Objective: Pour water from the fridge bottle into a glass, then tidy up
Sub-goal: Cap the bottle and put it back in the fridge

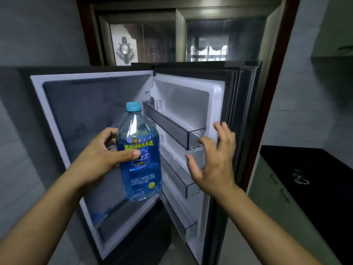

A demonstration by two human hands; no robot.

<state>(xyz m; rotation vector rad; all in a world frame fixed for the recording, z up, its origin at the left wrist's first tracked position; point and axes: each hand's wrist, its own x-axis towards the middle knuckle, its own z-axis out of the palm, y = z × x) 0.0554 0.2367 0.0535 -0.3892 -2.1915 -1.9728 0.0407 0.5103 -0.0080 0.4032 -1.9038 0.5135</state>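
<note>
The left hand (99, 155) held the water bottle (139, 153) upright before the open fridge (63, 119), fingers clamped around its blue label, which bore yellow Chinese characters reading "天天送"; its cap (133, 106) was light blue. At three o'clock, the right hand (214, 159) hovered by the door shelf (172, 127), fingers spread apart.

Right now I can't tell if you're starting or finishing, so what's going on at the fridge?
A person stands at the open fridge. The left hand grips a capped water bottle upright in front of the compartment. The right hand is open, fingers spread, beside the door shelves, touching nothing clearly. The door is still open.
</note>
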